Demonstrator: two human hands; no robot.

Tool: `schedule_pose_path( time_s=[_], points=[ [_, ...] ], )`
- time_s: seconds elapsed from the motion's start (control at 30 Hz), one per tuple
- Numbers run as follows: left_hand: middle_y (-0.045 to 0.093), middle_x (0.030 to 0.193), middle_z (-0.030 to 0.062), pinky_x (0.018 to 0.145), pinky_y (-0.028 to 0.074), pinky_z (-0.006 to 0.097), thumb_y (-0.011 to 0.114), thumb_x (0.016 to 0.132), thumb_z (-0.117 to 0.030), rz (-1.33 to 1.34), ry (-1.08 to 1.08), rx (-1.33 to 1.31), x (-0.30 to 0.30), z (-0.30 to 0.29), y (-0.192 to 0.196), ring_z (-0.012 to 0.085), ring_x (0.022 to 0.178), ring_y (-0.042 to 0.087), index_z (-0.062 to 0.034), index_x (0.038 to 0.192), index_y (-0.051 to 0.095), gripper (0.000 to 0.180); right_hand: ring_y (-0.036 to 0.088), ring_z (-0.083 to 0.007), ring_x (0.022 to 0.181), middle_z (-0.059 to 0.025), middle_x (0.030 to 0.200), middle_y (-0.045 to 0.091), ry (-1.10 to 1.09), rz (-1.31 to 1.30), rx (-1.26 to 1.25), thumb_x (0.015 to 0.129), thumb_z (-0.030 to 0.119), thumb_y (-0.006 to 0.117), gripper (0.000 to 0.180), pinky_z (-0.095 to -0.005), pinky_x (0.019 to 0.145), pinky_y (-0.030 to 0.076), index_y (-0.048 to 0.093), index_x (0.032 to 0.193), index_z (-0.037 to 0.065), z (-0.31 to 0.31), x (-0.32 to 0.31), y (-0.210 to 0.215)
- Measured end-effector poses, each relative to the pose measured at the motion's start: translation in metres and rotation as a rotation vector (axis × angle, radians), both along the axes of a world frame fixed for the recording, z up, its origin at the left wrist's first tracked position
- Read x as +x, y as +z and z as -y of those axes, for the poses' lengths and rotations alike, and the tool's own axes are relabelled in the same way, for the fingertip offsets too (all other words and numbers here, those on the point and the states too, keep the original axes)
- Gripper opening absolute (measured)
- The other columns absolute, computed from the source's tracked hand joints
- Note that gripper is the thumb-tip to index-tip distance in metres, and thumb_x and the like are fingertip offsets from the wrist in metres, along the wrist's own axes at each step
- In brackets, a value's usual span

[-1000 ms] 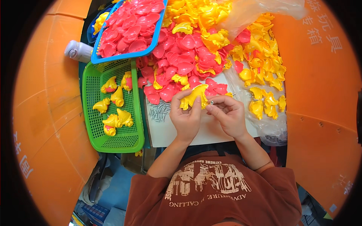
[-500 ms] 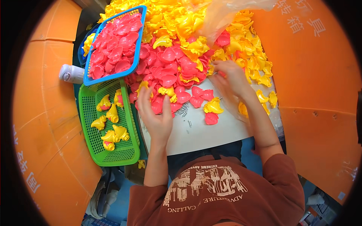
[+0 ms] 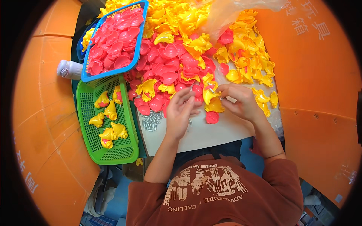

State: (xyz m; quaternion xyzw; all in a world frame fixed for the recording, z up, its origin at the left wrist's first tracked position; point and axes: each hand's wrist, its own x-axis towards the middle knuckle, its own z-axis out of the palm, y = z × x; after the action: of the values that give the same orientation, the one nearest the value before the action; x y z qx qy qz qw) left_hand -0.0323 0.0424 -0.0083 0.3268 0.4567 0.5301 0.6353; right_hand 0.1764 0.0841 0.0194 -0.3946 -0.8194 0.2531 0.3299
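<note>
Orange walls (image 3: 316,94) curve round a small white table (image 3: 211,133) where a person in a rust-brown shirt (image 3: 215,196) sits working. Nearest the body, the left hand (image 3: 181,113) hovers open over the table, fingers spread apart and holding nothing; its fingertips come close to the piece in the other hand. The right hand (image 3: 239,101) pinches a yellow plastic shell (image 3: 211,98) between thumb and fingertips, fingers closed on its right edge. That shell sits just above the table's middle, at the near fringe of the heap; its long axis runs roughly up and away from the person, tilted slightly left, the narrow end pointing far. One pink shell (image 3: 212,117) lies just below it on the bare top. A small scatter of metal screws (image 3: 151,122) lies left of the open hand, too many and too small to count.

To the left stands a green basket (image 3: 113,150) with about six yellow assembled pieces. Farther off, a blue basket (image 3: 88,71) brims with pink shells, a white bottle (image 3: 69,69) beside it. Beyond both hands spreads a heap of pink and yellow shells (image 3: 181,49), uncountable.
</note>
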Motion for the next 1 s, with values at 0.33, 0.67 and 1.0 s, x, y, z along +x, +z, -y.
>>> schedule_pose_path(
  time_s=[0.33, 0.67, 1.0],
  points=[
    [0.060, 0.107, 0.0123, 0.068, 0.053, 0.028, 0.044, 0.096, -0.022, 0.363, -0.081, -0.035, -0.022, -0.021, 0.027, 0.0224, 0.087, 0.064, -0.0057, 0.130, 0.041, 0.037, 0.064, -0.0227, 0.091, -0.0127, 0.105, 0.065, 0.174, -0.217, -0.159, 0.070, -0.002, 0.066, 0.012, -0.0311, 0.078, 0.049, 0.060, 0.080, 0.002, -0.010, -0.036, 0.017],
    [0.059, 0.111, 0.0116, 0.072, 0.046, 0.032, 0.070, 0.073, -0.016, -1.340, -0.167, 0.651, -0.052, -0.003, 0.023, 0.0264, 0.089, 0.061, -0.0107, 0.108, 0.064, 0.037, 0.055, -0.0095, 0.069, -0.0059, 0.085, 0.062, -0.170, -0.275, -0.381, 0.073, 0.000, 0.070, 0.013, -0.0207, 0.061, 0.044, 0.061, 0.081, 0.000, 0.011, -0.046, -0.015],
    [0.054, 0.115, 0.0172, 0.081, 0.049, 0.027, 0.053, 0.087, 0.003, 0.262, 0.160, 0.012, -0.025, 0.015, 0.013, 0.0159, 0.098, 0.056, -0.0004, 0.099, 0.049, 0.013, 0.062, -0.0126, 0.070, -0.0105, 0.081, 0.066, -0.123, -0.932, -0.840, 0.077, -0.005, 0.066, 0.018, -0.0225, 0.063, 0.050, 0.064, 0.095, -0.005, 0.019, -0.073, -0.009]
  ],
)
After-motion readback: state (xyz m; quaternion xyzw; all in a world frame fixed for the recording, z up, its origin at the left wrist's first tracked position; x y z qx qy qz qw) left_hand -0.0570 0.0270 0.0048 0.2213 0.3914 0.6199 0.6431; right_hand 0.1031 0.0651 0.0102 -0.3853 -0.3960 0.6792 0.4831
